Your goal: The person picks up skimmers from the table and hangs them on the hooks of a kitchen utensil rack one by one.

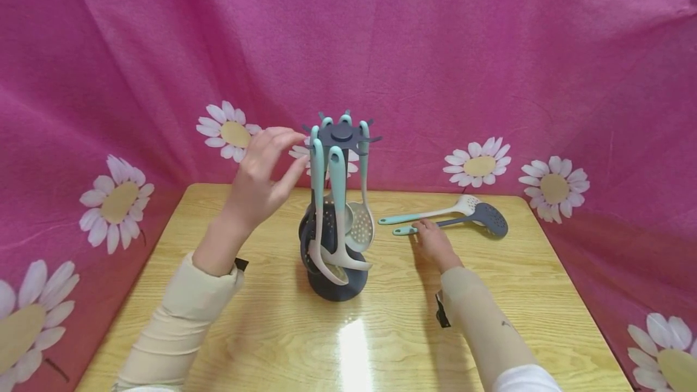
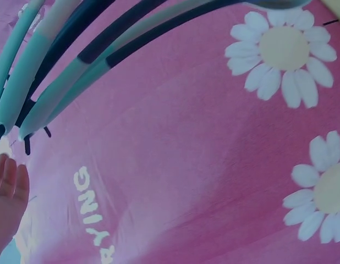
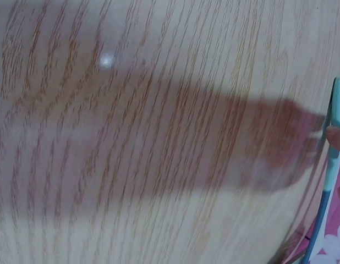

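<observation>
A dark utensil stand (image 1: pixel 342 132) holds several hanging utensils with mint handles, among them a pale ladle (image 1: pixel 337 186) in front and a pale skimmer (image 1: pixel 360 228) on the right. Beside the top of the stand, my left hand (image 1: pixel 264 177) is raised with its fingers loosely bent and nothing in them. Its fingertips are right by the handle ends, also in the left wrist view. On the table to the right, my right hand (image 1: pixel 434 244) pinches the mint handle of a dark skimmer (image 1: pixel 492 219). The thumb shows against that handle (image 3: pixel 336 104) in the right wrist view.
Just behind the dark skimmer lies a pale skimmer (image 1: pixel 419 216) with a mint handle, its head partly covered by the dark one. The wooden table (image 1: pixel 272 331) meets a pink cloth (image 1: pixel 414 65) with daisies at the back and both sides.
</observation>
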The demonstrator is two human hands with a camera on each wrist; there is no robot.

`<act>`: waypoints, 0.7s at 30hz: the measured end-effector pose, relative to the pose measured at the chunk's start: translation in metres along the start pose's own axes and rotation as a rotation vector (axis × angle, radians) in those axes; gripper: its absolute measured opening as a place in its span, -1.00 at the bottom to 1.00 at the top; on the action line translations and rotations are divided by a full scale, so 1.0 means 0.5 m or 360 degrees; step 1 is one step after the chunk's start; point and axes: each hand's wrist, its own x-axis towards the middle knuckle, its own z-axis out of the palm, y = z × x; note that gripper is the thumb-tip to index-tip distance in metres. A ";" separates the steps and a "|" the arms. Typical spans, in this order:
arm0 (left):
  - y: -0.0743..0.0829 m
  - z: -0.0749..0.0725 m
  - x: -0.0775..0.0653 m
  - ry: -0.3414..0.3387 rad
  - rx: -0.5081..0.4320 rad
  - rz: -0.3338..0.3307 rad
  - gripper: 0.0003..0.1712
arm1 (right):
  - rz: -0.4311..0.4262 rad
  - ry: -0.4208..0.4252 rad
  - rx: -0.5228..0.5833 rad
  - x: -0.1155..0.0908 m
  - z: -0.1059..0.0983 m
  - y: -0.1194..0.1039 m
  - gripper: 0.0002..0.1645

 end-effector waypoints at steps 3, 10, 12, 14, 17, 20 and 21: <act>0.000 -0.006 0.011 -0.0140 0.0028 0.0033 -0.72 | 0.0018 -0.0032 -0.0011 -0.002 -0.001 0.006 -0.46; 0.002 -0.016 0.027 -0.0328 0.0148 0.0080 -0.79 | 0.0018 -0.0025 -0.0025 -0.003 0.001 0.011 -0.56; 0.003 -0.016 0.028 -0.0342 0.0177 0.0089 -0.80 | 0.0018 -0.0014 -0.0030 -0.002 0.001 0.011 -0.58; 0.003 -0.016 0.028 -0.0342 0.0193 0.0091 -0.80 | 0.0030 -0.0012 -0.0024 -0.001 0.002 0.010 -0.60; 0.005 -0.014 0.027 -0.0331 0.0217 0.0099 -0.80 | 0.0045 -0.0012 -0.0036 0.002 0.003 0.008 -0.65; 0.007 -0.012 0.028 -0.0309 0.0259 0.0131 -0.81 | 0.0093 -0.0072 -0.0070 0.007 0.002 0.007 -0.66; 0.007 -0.010 0.028 -0.0301 0.0269 0.0145 -0.82 | 0.0106 -0.0108 -0.0096 0.009 0.001 0.007 -0.65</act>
